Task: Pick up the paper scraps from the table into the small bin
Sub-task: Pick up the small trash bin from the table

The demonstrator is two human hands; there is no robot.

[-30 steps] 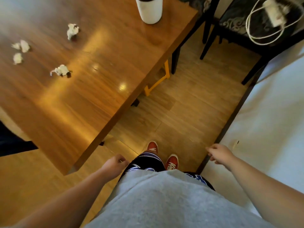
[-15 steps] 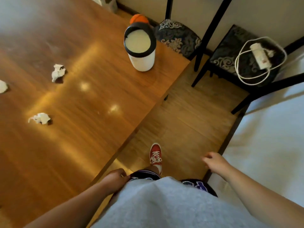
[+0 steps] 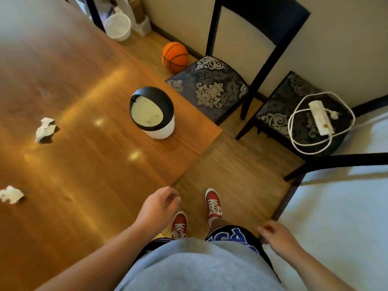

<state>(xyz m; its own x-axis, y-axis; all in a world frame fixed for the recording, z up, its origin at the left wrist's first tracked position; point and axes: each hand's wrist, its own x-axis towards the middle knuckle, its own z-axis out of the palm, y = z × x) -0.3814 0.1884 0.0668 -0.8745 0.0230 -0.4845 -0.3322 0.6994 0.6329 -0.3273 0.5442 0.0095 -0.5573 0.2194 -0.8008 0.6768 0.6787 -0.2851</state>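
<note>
The head camera, the only view there is, looks down past a grey top at a person standing at the corner of a wooden desk (image 3: 88, 156). The small bin (image 3: 152, 113), white with a black rim and a pale swing lid, stands upright on the desk near its far right corner. Two crumpled paper scraps lie on the desk well to the left of the bin: one scrap (image 3: 45, 129) about level with it, the other scrap (image 3: 11, 194) nearer the person, at the picture's left edge. Neither touches the bin or the other.

The left hand (image 3: 157, 207) hangs over the desk's near edge, empty, its fingers (image 3: 172, 195) loosely curled inward and holding nothing. The right hand (image 3: 277, 235) is low at the person's side, next to the dark frame of a bed (image 3: 340, 206) with a pale cover; its fingers are bent too, and also empty, though whether the tips touch the frame I cannot tell.

On the wooden floor, two red shoes (image 3: 213, 203) point toward the wall. Beyond the desk stand two dark chairs with patterned seats; the right chair (image 3: 279, 114) carries a white power strip (image 3: 319, 117) ringed by its coiled cable. An orange basketball (image 3: 175, 57) rests on the floor beside the left chair (image 3: 210, 91), and a white basket (image 3: 117, 26) sits by the wall.
</note>
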